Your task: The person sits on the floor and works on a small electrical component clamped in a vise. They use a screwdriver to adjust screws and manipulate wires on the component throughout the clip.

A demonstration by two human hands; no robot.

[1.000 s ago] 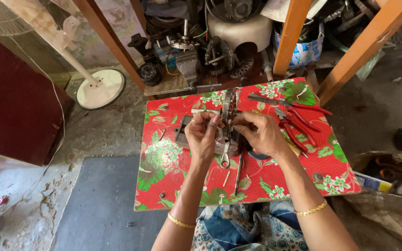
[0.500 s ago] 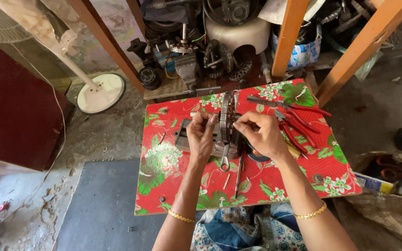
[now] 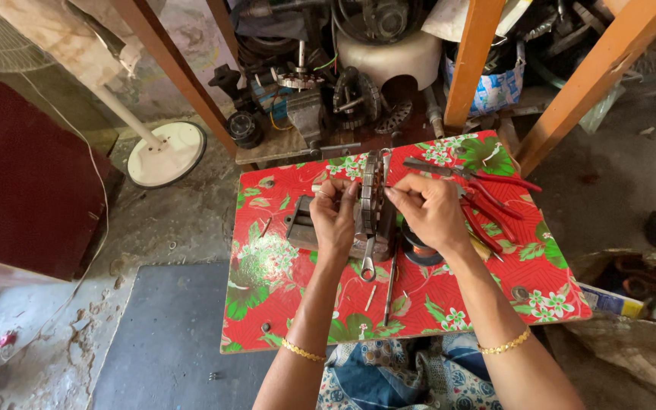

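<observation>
At the centre of the frame, the left hand (image 3: 334,220) and right hand (image 3: 428,212) each keep a clenched grip on a grey metal motor part (image 3: 370,199) standing on edge on the red flowered desk (image 3: 282,288). A wrench (image 3: 367,262) lies just below it. Red-handled pliers (image 3: 487,201) lie right of the right hand.
</observation>
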